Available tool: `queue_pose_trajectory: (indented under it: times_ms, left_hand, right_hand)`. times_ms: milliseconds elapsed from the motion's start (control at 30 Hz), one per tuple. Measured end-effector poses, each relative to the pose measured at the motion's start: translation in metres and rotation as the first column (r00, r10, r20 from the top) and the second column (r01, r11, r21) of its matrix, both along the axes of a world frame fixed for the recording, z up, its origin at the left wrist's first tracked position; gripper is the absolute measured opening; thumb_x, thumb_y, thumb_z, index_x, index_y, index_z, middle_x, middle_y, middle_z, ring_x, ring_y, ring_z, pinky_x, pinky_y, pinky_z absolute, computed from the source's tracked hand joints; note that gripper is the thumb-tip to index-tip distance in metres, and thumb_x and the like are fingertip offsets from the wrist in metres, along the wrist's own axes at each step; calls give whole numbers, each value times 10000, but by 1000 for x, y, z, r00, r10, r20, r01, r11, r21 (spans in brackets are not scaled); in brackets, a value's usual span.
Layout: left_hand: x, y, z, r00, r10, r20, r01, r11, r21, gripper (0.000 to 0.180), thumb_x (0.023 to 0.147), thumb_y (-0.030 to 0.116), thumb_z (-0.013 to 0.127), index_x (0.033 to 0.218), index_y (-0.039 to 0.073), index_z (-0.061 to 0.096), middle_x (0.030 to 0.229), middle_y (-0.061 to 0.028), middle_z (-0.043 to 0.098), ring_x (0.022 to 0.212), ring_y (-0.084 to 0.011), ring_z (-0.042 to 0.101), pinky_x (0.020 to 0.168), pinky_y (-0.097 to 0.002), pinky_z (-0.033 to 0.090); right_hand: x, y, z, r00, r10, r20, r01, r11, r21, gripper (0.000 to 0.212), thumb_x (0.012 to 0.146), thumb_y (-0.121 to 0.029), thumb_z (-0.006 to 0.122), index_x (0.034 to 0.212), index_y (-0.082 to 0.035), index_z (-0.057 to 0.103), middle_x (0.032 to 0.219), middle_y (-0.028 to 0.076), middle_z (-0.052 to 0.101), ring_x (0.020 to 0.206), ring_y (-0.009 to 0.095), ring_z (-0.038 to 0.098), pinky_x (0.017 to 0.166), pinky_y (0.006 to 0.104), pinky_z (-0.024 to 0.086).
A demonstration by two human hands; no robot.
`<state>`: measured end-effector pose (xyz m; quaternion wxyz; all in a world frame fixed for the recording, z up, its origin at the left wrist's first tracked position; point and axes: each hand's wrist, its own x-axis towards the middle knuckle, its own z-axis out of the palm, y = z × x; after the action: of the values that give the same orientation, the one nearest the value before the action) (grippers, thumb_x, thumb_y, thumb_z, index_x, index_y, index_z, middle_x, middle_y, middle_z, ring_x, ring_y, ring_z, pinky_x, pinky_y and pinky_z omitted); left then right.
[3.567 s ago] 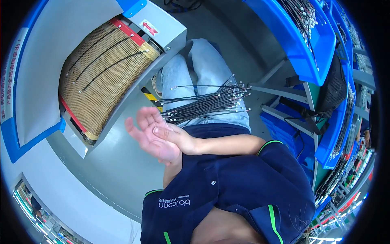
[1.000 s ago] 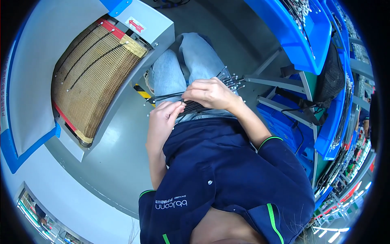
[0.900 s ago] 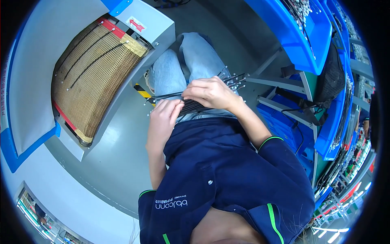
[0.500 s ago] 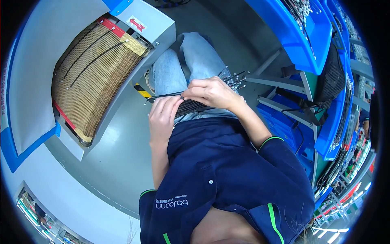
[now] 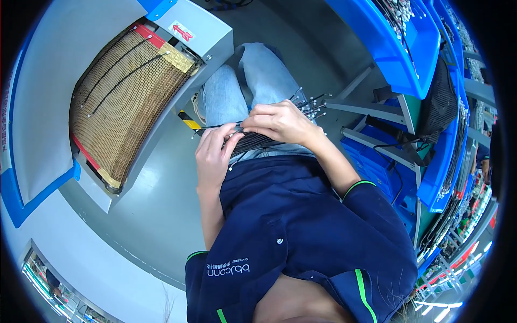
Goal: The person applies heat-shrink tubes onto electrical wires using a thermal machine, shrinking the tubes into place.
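Note:
A bundle of thin black cables (image 5: 256, 142) with small whitish end pieces lies across my lap. My left hand (image 5: 214, 153) is closed at the left part of the bundle, with thumb and fingertips pinching a black cable. Beside it, my right hand (image 5: 277, 123) pinches at the same cable, its fingertips close to the left ones. The exact spot between the fingertips is partly hidden by the fingers. Loose cable ends (image 5: 315, 106) fan out beyond my right hand.
At the left, a grey machine (image 5: 207, 33) has a brown mesh belt (image 5: 126, 102) with a few black cables lying on it. Blue bins (image 5: 401, 59) with many cables stand along the right. Below them is a metal frame (image 5: 377, 110) with a blue crate (image 5: 369, 167).
My left fingertips have shifted and lifted slightly, parting a little from the right ones. On the mesh belt the cables have moved slightly toward the far left edge. My right hand stays nearly still.

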<state>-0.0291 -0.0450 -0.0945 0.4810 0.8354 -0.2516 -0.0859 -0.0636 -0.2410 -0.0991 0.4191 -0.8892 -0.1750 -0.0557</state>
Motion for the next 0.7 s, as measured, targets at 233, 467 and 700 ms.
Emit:
queue_pose_trajectory:
  times_ms: [233,467,700]
  left_hand:
    - [3,2,-9,956,-88,279,89,996,11,212,713,-12,722,906,37,651,826,-68,644,781,-231,611,691,-329,494]
    - [6,2,-14,934,-89,347,100,995,-12,209,684,-11,724,873,34,648,824,-72,624,746,-234,605,659,-340,502]
    - [3,-3,-12,956,-19,293,34,998,-49,211,651,-58,727,825,39,657,793,-68,648,738,-232,609,658,-318,494]
  right_hand:
    - [0,1,4,999,-15,-36,15,1000,-14,125,829,-208,654,898,-105,670,752,23,580,587,197,591,490,301,462]
    - [0,1,1,993,1,-117,16,989,146,124,811,-158,676,891,-63,675,764,59,613,640,228,609,569,314,490]
    - [-1,-5,2,994,-1,-111,24,979,201,102,810,-124,664,872,-42,661,766,79,609,684,257,616,625,334,496]
